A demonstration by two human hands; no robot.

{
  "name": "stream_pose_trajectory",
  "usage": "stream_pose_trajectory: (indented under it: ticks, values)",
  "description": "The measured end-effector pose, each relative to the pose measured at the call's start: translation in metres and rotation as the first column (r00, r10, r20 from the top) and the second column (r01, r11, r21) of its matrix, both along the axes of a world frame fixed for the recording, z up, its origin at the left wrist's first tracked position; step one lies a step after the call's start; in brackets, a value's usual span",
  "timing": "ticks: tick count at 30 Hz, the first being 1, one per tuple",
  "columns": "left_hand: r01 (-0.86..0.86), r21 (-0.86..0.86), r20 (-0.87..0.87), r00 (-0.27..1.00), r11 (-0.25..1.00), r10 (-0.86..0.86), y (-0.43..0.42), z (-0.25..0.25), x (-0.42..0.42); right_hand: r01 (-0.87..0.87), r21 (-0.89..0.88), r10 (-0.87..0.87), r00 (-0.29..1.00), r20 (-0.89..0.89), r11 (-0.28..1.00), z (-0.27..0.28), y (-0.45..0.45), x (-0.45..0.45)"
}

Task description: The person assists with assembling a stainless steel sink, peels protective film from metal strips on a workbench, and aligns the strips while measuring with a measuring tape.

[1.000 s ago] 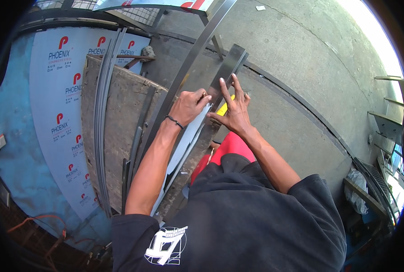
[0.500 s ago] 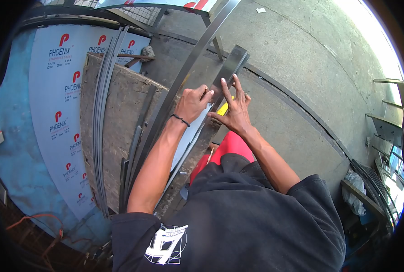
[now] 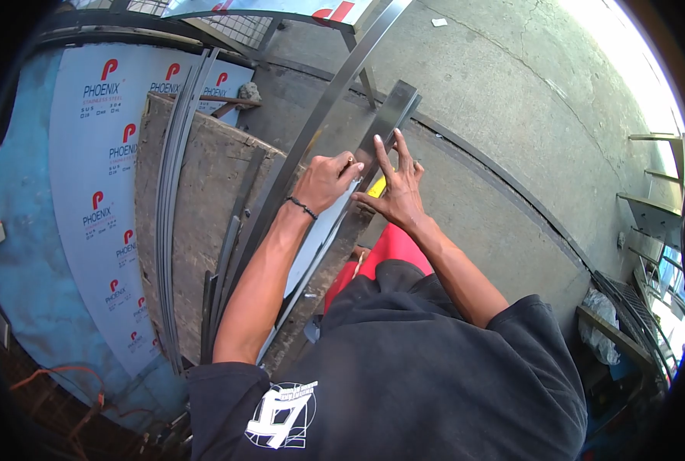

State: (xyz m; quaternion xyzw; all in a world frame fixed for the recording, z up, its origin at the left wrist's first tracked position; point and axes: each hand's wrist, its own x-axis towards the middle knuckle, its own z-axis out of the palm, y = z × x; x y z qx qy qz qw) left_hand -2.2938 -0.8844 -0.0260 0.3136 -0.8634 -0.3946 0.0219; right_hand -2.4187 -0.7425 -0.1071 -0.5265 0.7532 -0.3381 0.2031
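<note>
My left hand [image 3: 329, 181], with a dark bead bracelet on its wrist, is closed in a pinch over a dark metal bar [image 3: 396, 106]. Something small with a light tip shows at its fingers, too small to name. My right hand [image 3: 398, 186] is open, thumb and fingers spread; its fingertips rest along the bar's right side. A yellow object [image 3: 378, 186] shows partly behind the right hand, its kind hidden. Below my left hand runs a long strip with white film [image 3: 312, 242]. A long steel bar [image 3: 329, 96] slants past on the left.
Several thin metal lengths [image 3: 175, 169] lean over a worn wooden board [image 3: 223, 146]. Film-covered sheets printed PHOENIX [image 3: 89, 177] lie at left. A stone-like lump [image 3: 249, 94] sits beyond the board. A metal rail [image 3: 504, 169] crosses the concrete floor [image 3: 504, 84]. A plastic bag [image 3: 600, 330] is at right.
My left hand has turned slightly at the fingers, and a small light tip now shows there. My right hand keeps its place on the bar. The view has shifted a little.
</note>
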Motion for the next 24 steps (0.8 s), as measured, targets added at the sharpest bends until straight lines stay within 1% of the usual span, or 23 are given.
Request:
stream_pose_trajectory:
  ticks: [1,2,4,8,10,11,12,13,14,15,16,17,18,19,20,21,22,24]
  values:
    - [-0.04,0.023,-0.052,0.998,0.999,0.041,0.001,0.004,-0.003,0.002,0.001,-0.002,1.0,-0.005,1.0,-0.001,0.0,0.0]
    - [-0.041,0.024,-0.056,0.998,0.999,0.043,0.001,-0.003,-0.002,0.004,0.003,-0.004,1.0,-0.013,1.0,-0.001,0.001,0.0]
    - [0.001,-0.002,-0.048,0.999,1.0,-0.001,0.0,-0.016,0.001,-0.003,0.011,0.003,1.0,-0.016,1.0,0.0,0.002,-0.001]
    - [0.032,-0.039,-0.051,0.998,0.999,-0.034,0.003,-0.011,0.006,0.004,0.008,-0.004,1.0,-0.008,1.0,0.001,0.0,0.0]
    - [0.032,-0.044,0.049,0.998,0.999,-0.03,0.006,-0.007,0.018,0.0,0.02,0.0,1.0,-0.015,1.0,0.004,0.0,-0.001]
    - [0.034,-0.047,0.04,0.999,0.998,-0.032,0.009,-0.005,0.025,-0.004,0.037,0.004,1.0,-0.016,0.999,0.006,0.001,-0.001]
    - [-0.09,-0.022,-0.031,0.996,0.996,0.089,0.013,-0.004,0.035,0.001,0.036,0.0,1.0,-0.025,0.999,0.011,0.001,0.0]
    - [-0.211,0.013,-0.099,0.972,0.977,0.211,0.019,-0.003,0.043,0.037,0.025,-0.035,0.996,-0.085,0.999,0.016,0.001,0.001]
    - [-0.209,0.014,-0.111,0.971,0.978,0.21,0.025,-0.005,0.053,0.071,0.011,-0.069,0.987,-0.145,0.997,0.022,0.0,0.002]
    - [-0.409,0.059,-0.239,0.88,0.911,0.411,0.033,-0.009,0.063,0.07,0.009,-0.067,0.985,-0.158,0.998,0.027,0.0,0.001]
    - [-0.583,0.133,-0.351,0.728,0.801,0.589,0.042,-0.014,0.074,0.044,-0.028,-0.049,0.977,-0.205,0.999,0.033,0.0,0.001]
    - [-0.587,0.141,-0.363,0.719,0.797,0.593,0.053,-0.019,0.085,0.012,-0.065,-0.028,0.967,-0.253,0.998,0.037,0.0,0.001]
    - [-0.669,0.208,-0.354,0.628,0.713,0.693,0.066,-0.024,0.094,0.001,-0.067,-0.019,0.963,-0.269,0.998,0.039,-0.002,0.004]
    - [-0.738,0.276,-0.336,0.526,0.615,0.781,0.076,-0.03,0.101,-0.043,-0.036,0.034,0.976,-0.214,0.998,0.041,-0.005,0.007]
    - [-0.741,0.289,-0.345,0.51,0.606,0.788,0.086,-0.036,0.107,-0.088,-0.004,0.086,0.984,-0.158,0.996,0.043,-0.006,0.01]
    - [-0.77,0.267,-0.383,0.467,0.58,0.797,0.095,-0.042,0.112,-0.096,-0.051,0.083,0.974,-0.209,0.994,0.047,-0.009,0.015]
    - [-0.798,0.247,-0.421,0.422,0.549,0.803,0.102,-0.049,0.115,-0.113,-0.049,0.099,0.969,-0.227,0.992,0.048,-0.01,0.018]
    - [-0.808,0.289,-0.449,0.36,0.514,0.818,0.107,-0.051,0.119,-0.02,0.042,0.03,0.97,-0.24,0.999,0.046,-0.013,0.026]
